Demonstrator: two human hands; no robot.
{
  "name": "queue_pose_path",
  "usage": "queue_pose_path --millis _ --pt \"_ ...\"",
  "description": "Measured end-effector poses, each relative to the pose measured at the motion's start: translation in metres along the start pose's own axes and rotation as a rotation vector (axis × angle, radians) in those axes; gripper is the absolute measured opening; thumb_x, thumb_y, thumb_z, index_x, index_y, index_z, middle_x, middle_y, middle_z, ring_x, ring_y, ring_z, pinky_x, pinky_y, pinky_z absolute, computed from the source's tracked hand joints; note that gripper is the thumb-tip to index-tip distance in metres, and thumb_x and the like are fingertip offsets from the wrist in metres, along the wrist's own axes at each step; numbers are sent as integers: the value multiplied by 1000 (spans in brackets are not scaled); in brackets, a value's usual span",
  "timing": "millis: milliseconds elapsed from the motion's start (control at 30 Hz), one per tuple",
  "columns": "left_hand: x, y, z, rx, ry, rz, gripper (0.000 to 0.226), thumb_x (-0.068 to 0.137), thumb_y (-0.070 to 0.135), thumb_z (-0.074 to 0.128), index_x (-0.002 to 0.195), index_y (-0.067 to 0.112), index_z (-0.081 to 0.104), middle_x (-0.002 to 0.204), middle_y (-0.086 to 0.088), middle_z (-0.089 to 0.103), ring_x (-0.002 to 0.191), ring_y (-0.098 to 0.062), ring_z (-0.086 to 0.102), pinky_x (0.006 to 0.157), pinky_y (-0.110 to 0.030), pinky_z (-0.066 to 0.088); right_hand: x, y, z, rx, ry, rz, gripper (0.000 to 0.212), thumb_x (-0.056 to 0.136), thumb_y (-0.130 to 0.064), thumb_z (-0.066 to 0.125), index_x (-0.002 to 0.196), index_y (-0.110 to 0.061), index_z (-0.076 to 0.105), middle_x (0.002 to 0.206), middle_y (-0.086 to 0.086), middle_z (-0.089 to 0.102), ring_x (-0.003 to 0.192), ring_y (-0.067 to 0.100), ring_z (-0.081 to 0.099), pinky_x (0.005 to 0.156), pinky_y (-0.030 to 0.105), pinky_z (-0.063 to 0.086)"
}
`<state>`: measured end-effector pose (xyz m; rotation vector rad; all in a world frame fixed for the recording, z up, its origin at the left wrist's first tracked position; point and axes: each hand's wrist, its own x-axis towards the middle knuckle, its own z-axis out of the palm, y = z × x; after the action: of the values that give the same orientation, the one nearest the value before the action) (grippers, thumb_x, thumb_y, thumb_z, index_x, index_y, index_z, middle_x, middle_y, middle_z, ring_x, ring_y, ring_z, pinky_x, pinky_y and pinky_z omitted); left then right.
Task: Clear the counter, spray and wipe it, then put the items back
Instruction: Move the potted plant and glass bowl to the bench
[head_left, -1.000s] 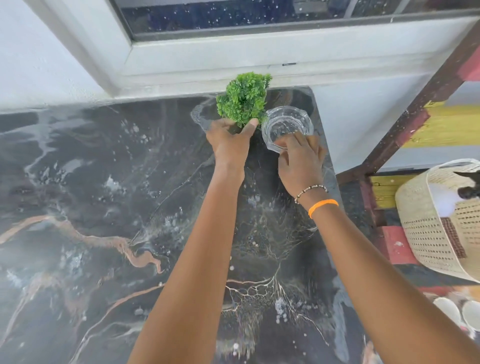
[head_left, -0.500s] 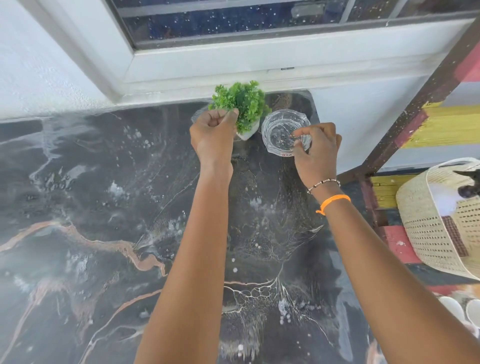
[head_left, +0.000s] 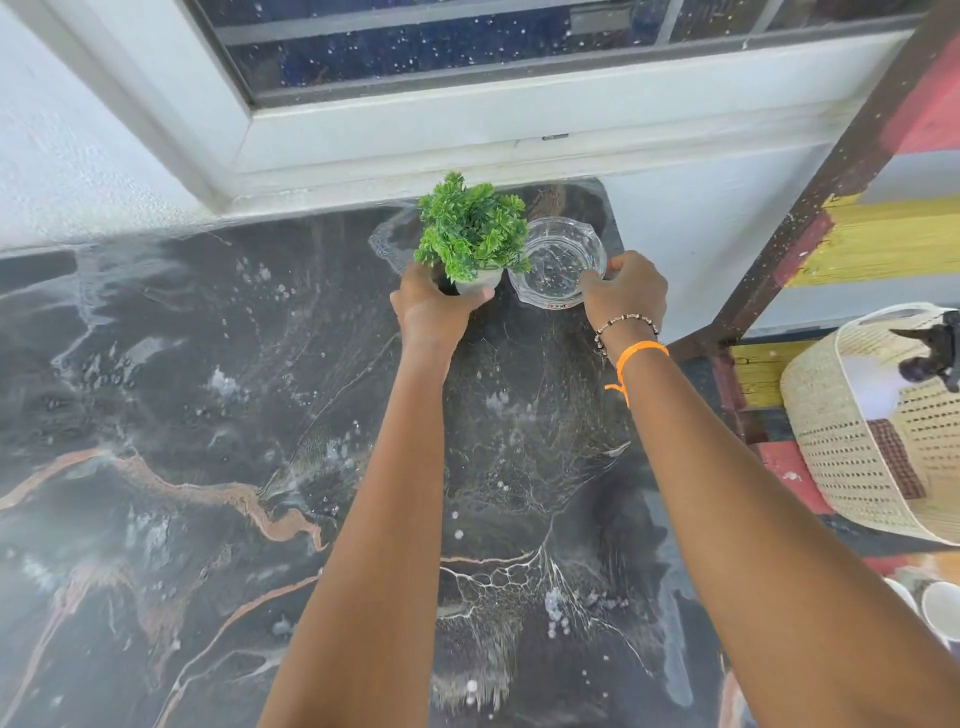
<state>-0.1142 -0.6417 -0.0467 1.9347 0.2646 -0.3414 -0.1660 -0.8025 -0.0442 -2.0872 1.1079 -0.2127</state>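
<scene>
Head cam view, looking down at a dark marble-look counter (head_left: 182, 415) with rusty orange and white veins running through it. Surface looks streaky and wet-ish, with lots of little white specks and droplets.

Both arms are stretched out to the far right corner of the counter, right under the white window frame (head_left: 467, 124). The left hand (head_left: 434, 306) is wrapped around the small white pot of a bushy green fake plant (head_left: 470, 228), thumb curled across the front of the pot, fingers hidden behind it. The plant stands upright at the back of the counter, though I can't tell if the pot is actually touching down or just held above it.

The right hand (head_left: 623, 291) has its fingers curled on the right rim of a clear faceted glass bowl (head_left: 558, 265), which sits just beside the plant, leaves overlapping its left edge. A beaded bracelet (head_left: 626, 322) and an orange wristband (head_left: 641, 351) are on that wrist.

Off to the right, past the counter edge, there's a cream perforated plastic basket (head_left: 857, 467) with a spray bottle's dark trigger head (head_left: 935, 353) poking out of it, plus a brown wooden beam (head_left: 831, 171) running diagonally.
</scene>
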Motion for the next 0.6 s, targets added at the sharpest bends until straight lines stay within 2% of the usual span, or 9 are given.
queue_pose_path --millis 67,133,200,300,433,500,600 --pt "1 1 3 -9 22 75 41 60 27 86 79 33 50 86 14 59 100 -14 55 77 -26 50 3 1 -2 -26 -32 -40 11 79 -20 58 86 -11 59 84 6 56 74 23 44 63 28 33" --pt "-4 1 2 36 17 142 45 60 32 85 83 34 47 79 20 54 79 -2 53 61 -13 41 3 8 -7 -26 -52 -67 10 80 -19 57 76 -13 51 76 4 52 73 24 44 62 28 30" --pt "-11 -1 3 115 9 194 52 59 35 85 93 35 46 79 21 53 72 6 50 55 -7 36 0 19 -14 14 -35 -60 17 80 -19 57 69 -14 45 63 0 46 71 24 43 60 27 28" --pt "-31 -6 9 139 6 233 51 58 36 84 96 30 50 83 19 58 73 11 54 59 -4 44 -9 42 -31 96 15 -44 13 80 -19 57 75 -8 52 63 2 47 70 24 45 60 28 32" --pt "-78 -12 34 101 -74 231 49 57 35 84 97 28 55 89 12 66 78 0 63 67 -14 49 -25 87 -68 160 79 -10 8 78 -18 58 79 -11 54 73 6 56 73 26 51 70 34 42" --pt "-107 -15 54 55 -122 221 48 58 35 83 98 29 57 93 7 69 81 -5 66 71 -18 52 -32 112 -93 182 108 0 10 77 -18 58 74 -13 51 68 6 55 67 25 52 65 33 40" --pt "-154 -19 92 17 -197 201 39 62 33 82 94 35 58 90 7 70 80 -8 67 69 -22 55 -44 154 -136 157 155 -6 19 77 -18 59 64 -14 45 53 1 47 51 15 41 56 27 25"
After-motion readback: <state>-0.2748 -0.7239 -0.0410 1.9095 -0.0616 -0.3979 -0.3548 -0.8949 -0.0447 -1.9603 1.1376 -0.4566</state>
